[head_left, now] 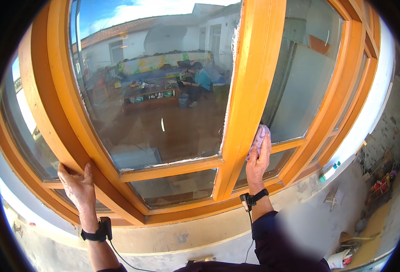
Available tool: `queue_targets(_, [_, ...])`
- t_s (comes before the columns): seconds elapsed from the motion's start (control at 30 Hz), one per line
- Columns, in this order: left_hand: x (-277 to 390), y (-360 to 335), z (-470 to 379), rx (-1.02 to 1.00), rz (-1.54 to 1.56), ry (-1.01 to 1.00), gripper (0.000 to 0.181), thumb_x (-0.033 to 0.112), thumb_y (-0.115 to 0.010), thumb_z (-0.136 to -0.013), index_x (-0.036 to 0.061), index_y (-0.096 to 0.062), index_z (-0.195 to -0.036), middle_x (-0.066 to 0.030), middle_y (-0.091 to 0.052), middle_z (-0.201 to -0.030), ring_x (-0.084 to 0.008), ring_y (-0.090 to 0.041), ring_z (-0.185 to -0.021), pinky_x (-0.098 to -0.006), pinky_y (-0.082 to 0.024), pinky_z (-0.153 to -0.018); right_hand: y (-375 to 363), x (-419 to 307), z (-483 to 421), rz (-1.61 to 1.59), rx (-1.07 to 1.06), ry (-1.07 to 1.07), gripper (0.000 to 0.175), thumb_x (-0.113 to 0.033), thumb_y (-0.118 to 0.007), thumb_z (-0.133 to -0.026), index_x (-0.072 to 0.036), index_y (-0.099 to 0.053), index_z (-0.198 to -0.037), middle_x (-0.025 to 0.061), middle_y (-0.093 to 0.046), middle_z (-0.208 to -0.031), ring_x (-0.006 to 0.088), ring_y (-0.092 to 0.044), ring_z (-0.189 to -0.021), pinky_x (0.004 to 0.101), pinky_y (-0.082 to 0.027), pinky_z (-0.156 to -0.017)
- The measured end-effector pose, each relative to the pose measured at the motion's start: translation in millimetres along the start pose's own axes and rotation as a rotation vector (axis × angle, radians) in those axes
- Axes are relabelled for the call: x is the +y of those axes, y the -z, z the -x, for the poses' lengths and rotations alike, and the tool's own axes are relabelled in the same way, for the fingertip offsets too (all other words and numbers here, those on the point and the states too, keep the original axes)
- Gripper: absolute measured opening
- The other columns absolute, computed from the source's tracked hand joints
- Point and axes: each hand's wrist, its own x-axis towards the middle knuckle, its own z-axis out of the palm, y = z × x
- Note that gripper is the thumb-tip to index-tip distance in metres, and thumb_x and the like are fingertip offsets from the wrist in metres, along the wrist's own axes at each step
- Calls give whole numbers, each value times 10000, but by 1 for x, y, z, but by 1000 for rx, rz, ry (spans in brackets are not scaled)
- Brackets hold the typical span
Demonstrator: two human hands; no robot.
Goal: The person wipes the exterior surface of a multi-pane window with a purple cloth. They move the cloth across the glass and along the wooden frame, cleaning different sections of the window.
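Note:
My right hand (258, 163) presses a bunched pink cloth (261, 136) against the right edge of the orange wooden mullion (251, 88), beside the lower left corner of the right window pane (302, 74). With thumb and fingers around it, my left hand (79, 185) grips an orange wooden post (50, 125) of the frame at the left. Between the hands is the large middle glass pane (159, 136), with ragged white residue along its edges. Through the glass or in it, a person in a teal top sits in a room. Each wrist wears a black strap with a small device and cable.
Below the frame runs a concrete sill (186, 238). At the lower right, a small wooden stool (334, 199), a white bucket (339, 259) and a basket of colourful things (381, 187) stand on the ground. Small lower panes (179, 187) sit under the large ones.

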Motion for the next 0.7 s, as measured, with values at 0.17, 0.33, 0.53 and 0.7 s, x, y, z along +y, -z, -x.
queue_targets(0.17, [3, 1, 0, 24, -35, -20, 828, 269, -875, -876, -10, -388, -1484, -220, -570, -1274, -391, -617, -1163, -450, -526, -993, 5, 2, 3, 29, 11, 0, 500, -57, -636, -1009, 8, -530, -1493, 218, -578, -1474, 413, -552, -1333, 456, -453, -1124])
queue_targets(0.33, [1, 2, -1, 6, -13, -15, 816, 261, -881, -868, -10, -400, -1469, -220, -570, -1283, -399, -620, -1165, -451, -524, -987, 25, 21, -9, 19, -56, 136, 486, -9, -701, -929, 5, -586, -1400, 206, -631, -1339, 398, -608, -1192, 450, -510, -1013])
queue_targets(0.53, [-6, -1, -1, 42, -14, -39, 820, 274, -888, -860, -14, -413, -1463, -237, -578, -1279, -417, -620, -1160, -455, -520, -983, 44, 61, -29, 81, 15, -60, 479, 5, -723, -889, 0, -605, -1353, 197, -646, -1251, 376, -632, -1118, 425, -519, -977])
queue_targets(0.7, [-12, -3, -5, 7, -34, -14, 788, 269, -880, -880, -27, -442, -1465, -221, -606, -1205, -356, -620, -1059, -425, -517, -951, 62, 112, -55, 226, 164, -162, 491, -10, -701, -915, -5, -593, -1394, 188, -669, -1253, 320, -659, -1140, 386, -522, -978])
